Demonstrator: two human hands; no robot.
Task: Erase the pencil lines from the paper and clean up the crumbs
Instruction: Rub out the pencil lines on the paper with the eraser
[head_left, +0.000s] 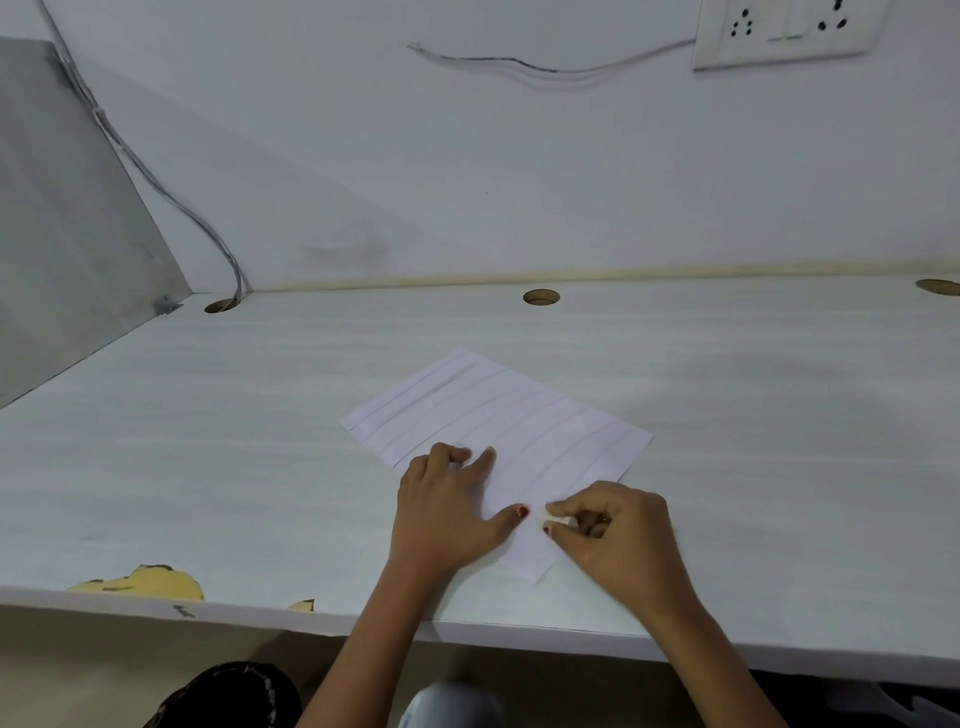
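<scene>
A white sheet of paper (524, 426) lies at an angle on the white desk (208, 441), crossed by several long pencil lines. My left hand (447, 512) rests flat on the sheet's near left part, fingers spread and thumb pointing right. My right hand (618, 535) pinches a small white eraser (555, 517) between thumb and fingers, with the eraser down on the paper near its lower corner, just right of my left thumb. No crumbs are discernible at this size.
The desk's front edge (467, 626) runs just below my wrists, with chipped yellow patches (150, 579) at the left. Cable holes (541, 297) sit along the back by the wall. A grey cable (171, 197) drops into the left hole. A socket plate (784, 31) hangs at upper right.
</scene>
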